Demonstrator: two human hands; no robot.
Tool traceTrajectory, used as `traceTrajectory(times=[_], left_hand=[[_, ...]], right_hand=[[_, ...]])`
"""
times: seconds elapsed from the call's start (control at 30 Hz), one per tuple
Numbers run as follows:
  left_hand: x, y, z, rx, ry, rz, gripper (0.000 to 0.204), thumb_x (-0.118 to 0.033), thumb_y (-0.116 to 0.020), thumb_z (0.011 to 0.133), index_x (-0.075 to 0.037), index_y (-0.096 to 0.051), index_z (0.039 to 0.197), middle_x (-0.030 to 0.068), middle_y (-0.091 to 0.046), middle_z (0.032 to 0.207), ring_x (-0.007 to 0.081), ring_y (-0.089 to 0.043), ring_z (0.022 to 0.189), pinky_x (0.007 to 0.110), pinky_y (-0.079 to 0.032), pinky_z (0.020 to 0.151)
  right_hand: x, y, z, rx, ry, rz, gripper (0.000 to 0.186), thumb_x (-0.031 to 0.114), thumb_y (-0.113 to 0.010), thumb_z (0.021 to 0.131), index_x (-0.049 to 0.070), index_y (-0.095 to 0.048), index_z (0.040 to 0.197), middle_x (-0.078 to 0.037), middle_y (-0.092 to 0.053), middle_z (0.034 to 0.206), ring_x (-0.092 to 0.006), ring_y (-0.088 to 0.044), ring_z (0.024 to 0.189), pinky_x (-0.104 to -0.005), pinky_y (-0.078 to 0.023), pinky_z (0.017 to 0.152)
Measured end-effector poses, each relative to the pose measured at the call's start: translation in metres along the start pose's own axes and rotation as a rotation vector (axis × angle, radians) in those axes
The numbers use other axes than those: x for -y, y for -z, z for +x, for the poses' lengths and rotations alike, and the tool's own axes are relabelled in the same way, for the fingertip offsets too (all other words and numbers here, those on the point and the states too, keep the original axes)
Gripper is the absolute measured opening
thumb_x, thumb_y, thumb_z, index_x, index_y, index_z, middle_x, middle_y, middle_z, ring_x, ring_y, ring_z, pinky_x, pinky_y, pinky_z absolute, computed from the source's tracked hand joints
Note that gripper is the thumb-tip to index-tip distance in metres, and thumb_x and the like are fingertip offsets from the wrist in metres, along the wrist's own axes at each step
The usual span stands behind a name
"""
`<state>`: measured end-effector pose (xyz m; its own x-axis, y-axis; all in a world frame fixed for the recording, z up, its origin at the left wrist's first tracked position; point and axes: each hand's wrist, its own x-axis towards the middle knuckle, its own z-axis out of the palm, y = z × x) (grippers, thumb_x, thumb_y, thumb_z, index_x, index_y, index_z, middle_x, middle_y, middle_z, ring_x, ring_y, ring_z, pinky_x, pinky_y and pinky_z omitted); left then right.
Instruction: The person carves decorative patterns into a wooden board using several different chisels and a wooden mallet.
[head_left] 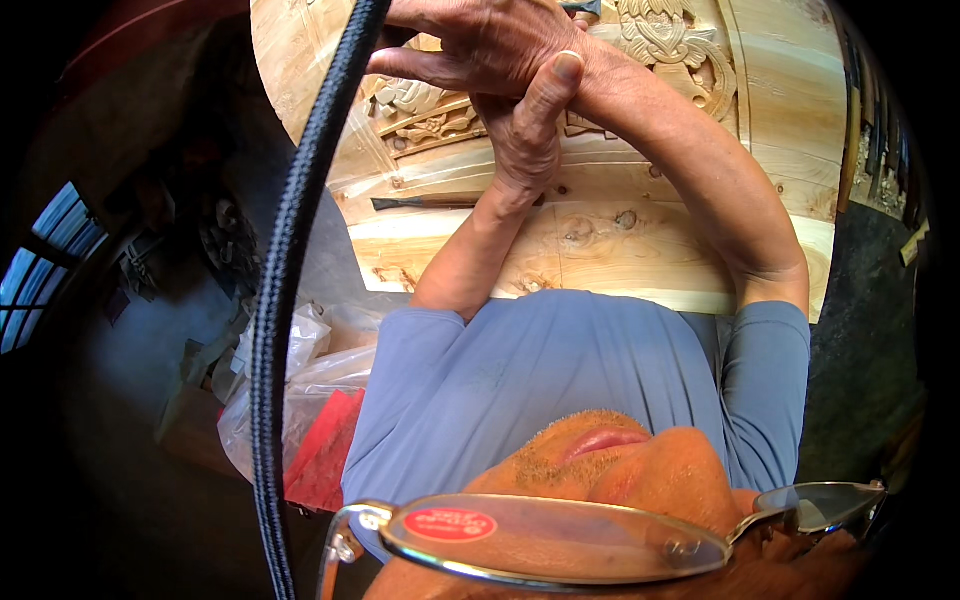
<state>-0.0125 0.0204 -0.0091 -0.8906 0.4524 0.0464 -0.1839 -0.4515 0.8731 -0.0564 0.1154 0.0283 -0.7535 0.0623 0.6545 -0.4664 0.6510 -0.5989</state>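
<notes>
Both my hands are crossed above a carved wooden panel (640,185). My left hand (525,130) is closed around my right wrist, its thumb lying over the near side; most of its fingers are hidden behind the wrist. My right hand (495,45) reaches left over the carving with its thumb stretched out and apart, and its other fingers run past the top edge of the view. Under my left forearm lies a flat chisel (425,201) with a dark blade. Carved scrolls and petals (680,45) stand in relief beyond my right wrist.
At the right edge, several long-handled tools (880,130) lie in a row beside the panel. Clear plastic bags (300,390) and a red sheet (325,455) sit low on the left. A black braided cord (285,280) hangs across the left of the view.
</notes>
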Motion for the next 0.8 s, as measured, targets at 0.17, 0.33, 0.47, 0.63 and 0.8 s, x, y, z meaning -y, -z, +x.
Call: traceTrajectory(times=[0.17, 0.33, 0.47, 0.63, 0.8], left_hand=[[-0.003, 0.004, -0.001, 0.009, 0.032, 0.054, 0.075, -0.023, -0.087, 0.089, 0.007, -0.048, 0.146, 0.0183, -0.061, 0.134, 0.0271, -0.066, 0.121, 0.04, -0.052, 0.11], [-0.009, -0.002, 0.001, -0.005, 0.049, 0.014, 0.075, -0.023, -0.087, 0.089, 0.007, -0.048, 0.145, 0.0185, -0.062, 0.134, 0.0268, -0.067, 0.12, 0.039, -0.053, 0.11], [-0.01, 0.0, 0.001, -0.002, 0.075, 0.006, 0.073, -0.023, -0.088, 0.089, 0.007, -0.05, 0.143, 0.0173, -0.064, 0.129, 0.0265, -0.068, 0.119, 0.038, -0.053, 0.108], [-0.008, 0.003, 0.001, -0.016, 0.092, 0.027, 0.071, -0.024, -0.089, 0.087, 0.006, -0.053, 0.141, 0.0158, -0.065, 0.127, 0.0245, -0.068, 0.115, 0.037, -0.054, 0.106], [-0.005, 0.005, -0.002, -0.045, 0.039, 0.074, 0.076, -0.033, -0.089, 0.087, 0.002, -0.051, 0.143, 0.0123, -0.064, 0.129, 0.0238, -0.065, 0.119, 0.038, -0.049, 0.11]], right_hand=[[0.0, -0.002, 0.0, 0.009, -0.02, 0.013, 0.03, 0.04, -0.074, 0.093, 0.011, -0.066, 0.1, -0.01, -0.072, 0.085, -0.0277, -0.073, 0.075, -0.0404, -0.058, 0.059], [-0.001, -0.003, -0.001, -0.009, -0.009, 0.021, 0.029, 0.039, -0.074, 0.093, 0.011, -0.067, 0.097, -0.009, -0.072, 0.085, -0.0281, -0.073, 0.075, -0.0406, -0.058, 0.06], [0.0, -0.004, 0.0, -0.024, -0.036, 0.058, 0.028, 0.037, -0.076, 0.093, 0.011, -0.067, 0.093, -0.009, -0.071, 0.085, -0.029, -0.072, 0.077, -0.0412, -0.058, 0.061], [-0.001, -0.007, 0.0, -0.066, -0.021, 0.041, 0.029, 0.037, -0.077, 0.092, 0.01, -0.067, 0.091, -0.01, -0.071, 0.084, -0.0292, -0.072, 0.077, -0.0416, -0.058, 0.061], [-0.001, -0.008, -0.003, -0.029, -0.062, 0.018, 0.03, 0.037, -0.077, 0.092, 0.009, -0.065, 0.089, -0.009, -0.069, 0.08, -0.0284, -0.071, 0.074, -0.041, -0.057, 0.059]])
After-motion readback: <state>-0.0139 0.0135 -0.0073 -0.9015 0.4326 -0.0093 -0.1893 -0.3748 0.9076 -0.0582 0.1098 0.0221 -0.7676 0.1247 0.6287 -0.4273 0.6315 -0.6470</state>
